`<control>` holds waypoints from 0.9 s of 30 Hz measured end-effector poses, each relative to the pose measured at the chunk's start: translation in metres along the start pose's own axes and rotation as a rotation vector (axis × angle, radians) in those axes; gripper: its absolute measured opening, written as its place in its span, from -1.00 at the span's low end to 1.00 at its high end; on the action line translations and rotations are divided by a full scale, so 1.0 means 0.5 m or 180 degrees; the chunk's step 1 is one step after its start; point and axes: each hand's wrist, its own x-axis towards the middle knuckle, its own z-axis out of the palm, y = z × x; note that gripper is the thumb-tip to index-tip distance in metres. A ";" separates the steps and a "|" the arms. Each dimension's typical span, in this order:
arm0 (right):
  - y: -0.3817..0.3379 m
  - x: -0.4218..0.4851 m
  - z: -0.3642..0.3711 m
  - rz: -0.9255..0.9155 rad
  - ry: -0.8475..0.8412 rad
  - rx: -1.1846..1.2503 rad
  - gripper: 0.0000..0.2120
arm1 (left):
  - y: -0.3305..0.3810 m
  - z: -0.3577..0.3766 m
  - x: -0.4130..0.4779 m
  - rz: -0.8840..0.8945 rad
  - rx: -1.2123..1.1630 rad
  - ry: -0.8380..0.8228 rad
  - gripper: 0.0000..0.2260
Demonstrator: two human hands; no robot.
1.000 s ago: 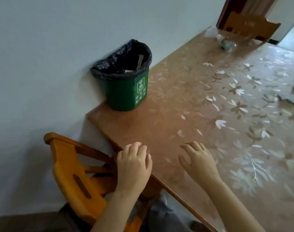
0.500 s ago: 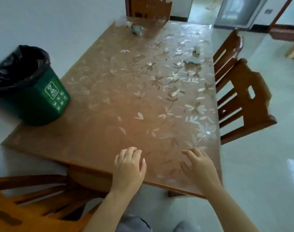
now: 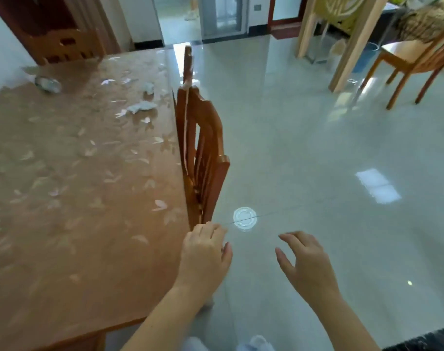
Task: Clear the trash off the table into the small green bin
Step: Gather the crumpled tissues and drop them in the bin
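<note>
View has swung right since 0.5 s ago: the bin, then at the desk's left end, is out of frame, and the floor point(image 3: 317, 160) now fills the right half. Both hands were over the desk's near edge; now the left hand point(image 3: 204, 257) sits at the desk's point(image 3: 76, 224) right corner and the right hand point(image 3: 308, 264) hangs over the floor, off the desk.

No container's contents can be seen. A blue bucket point(image 3: 365, 57) stands far back right by a pale chair point(image 3: 416, 59); its inside can't be seen.

Trash on the desk, all at the far end: a crushed bottle point(image 3: 47, 83) far left near the wall, a crumpled tissue point(image 3: 142, 106) near the right edge, a smaller wad point(image 3: 148, 87) just behind it. A clear round lid point(image 3: 244, 218) lies on the floor beside the near chair point(image 3: 203, 158), just ahead of the left hand.

Left hand: palm down, fingers loosely curled, empty; whether it touches the desk corner I can't tell. Right hand: fingers apart and slightly bent, thumb out, empty, touching nothing
</note>
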 end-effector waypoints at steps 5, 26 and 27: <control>0.150 0.022 -0.056 0.0612 0.0206 -0.0107 -0.76 | 0.121 0.080 0.123 0.0460 -0.0177 -0.0215 -0.75; 0.414 0.869 -0.146 0.0202 0.0107 -0.0494 -0.75 | 0.168 0.305 0.941 0.0205 -0.0365 -0.0047 -0.82; 0.425 0.906 -0.140 0.0185 0.0087 -0.0449 -0.75 | 0.164 0.312 0.971 0.0160 -0.0322 -0.0049 -0.81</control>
